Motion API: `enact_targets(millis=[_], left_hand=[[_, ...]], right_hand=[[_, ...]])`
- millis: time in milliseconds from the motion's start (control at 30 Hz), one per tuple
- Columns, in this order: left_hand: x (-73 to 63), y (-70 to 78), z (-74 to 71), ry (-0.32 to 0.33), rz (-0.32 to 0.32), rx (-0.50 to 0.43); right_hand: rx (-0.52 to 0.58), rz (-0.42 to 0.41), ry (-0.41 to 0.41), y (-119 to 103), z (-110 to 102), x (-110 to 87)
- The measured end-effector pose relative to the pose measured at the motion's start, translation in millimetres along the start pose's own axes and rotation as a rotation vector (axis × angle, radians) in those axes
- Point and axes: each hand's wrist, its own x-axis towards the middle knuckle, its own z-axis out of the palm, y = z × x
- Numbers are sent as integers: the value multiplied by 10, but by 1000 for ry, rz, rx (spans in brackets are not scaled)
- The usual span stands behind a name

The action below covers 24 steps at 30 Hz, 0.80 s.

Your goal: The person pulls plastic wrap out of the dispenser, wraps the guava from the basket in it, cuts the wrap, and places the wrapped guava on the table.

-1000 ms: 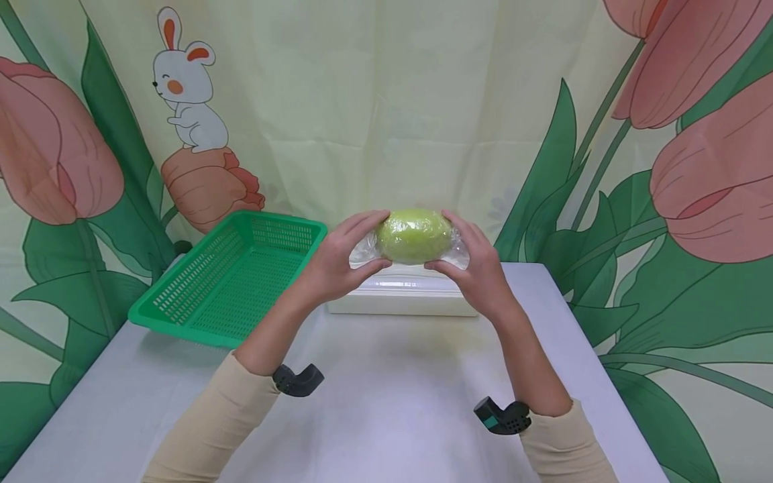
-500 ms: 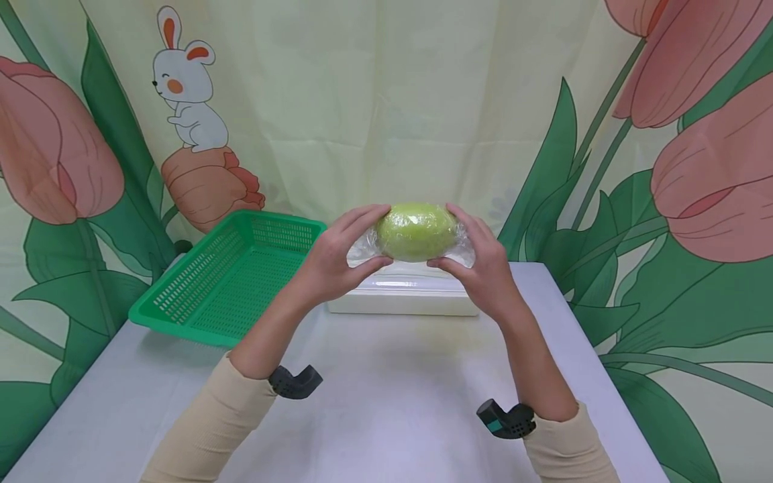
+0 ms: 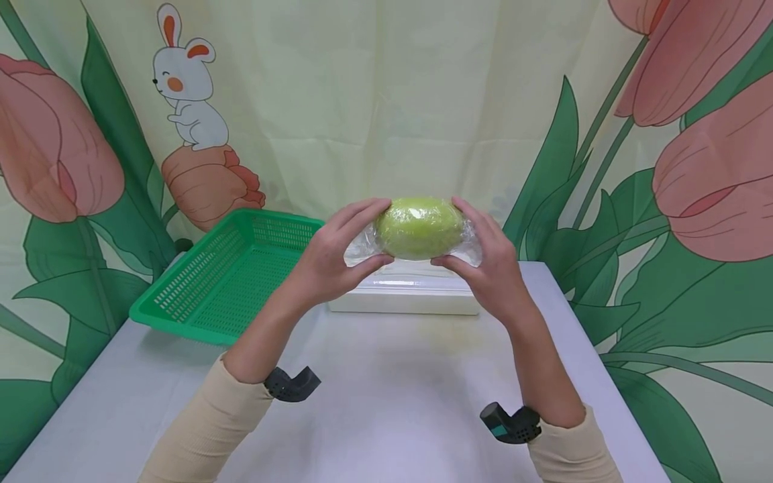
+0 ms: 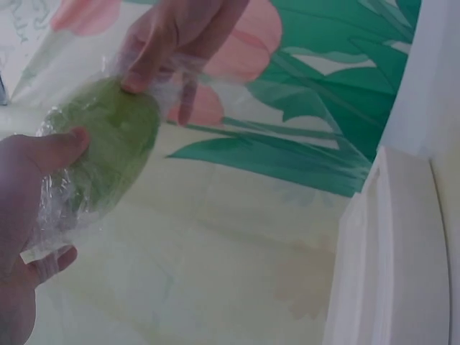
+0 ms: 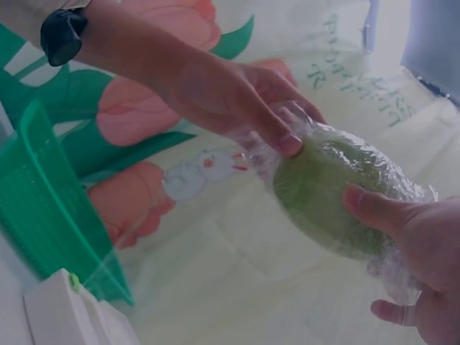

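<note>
A green oval fruit in clear cling film is held up between both hands, over the back of the table. My left hand grips its left end, thumb below and fingers above. At the other end my right hand holds it the same way. Crinkled film bunches at both ends of the fruit. The left wrist view shows a clear sheet of film stretching from the fruit toward a white cling film dispenser. Behind and below the hands, that box lies lengthwise across the table.
On the left of the table stands a green plastic basket with perforated sides. The white table ends at a printed curtain with tulips and a rabbit. Black wrist cameras sit on both forearms.
Both hands have lifted the wrapped fruit slightly, and it looks a little larger in the head view. The right hand has shifted a little to the right. Basket and dispenser stay put.
</note>
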Motion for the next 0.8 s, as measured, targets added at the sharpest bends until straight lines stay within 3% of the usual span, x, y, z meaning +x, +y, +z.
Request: enact_targets(millis=[567, 800], left_hand=[[56, 150, -99, 34, 59, -1], [41, 144, -89, 0, 21, 12]], right_hand=[[-7, -33, 17, -162, -123, -32], [-20, -6, -13, -119, -115, -36]])
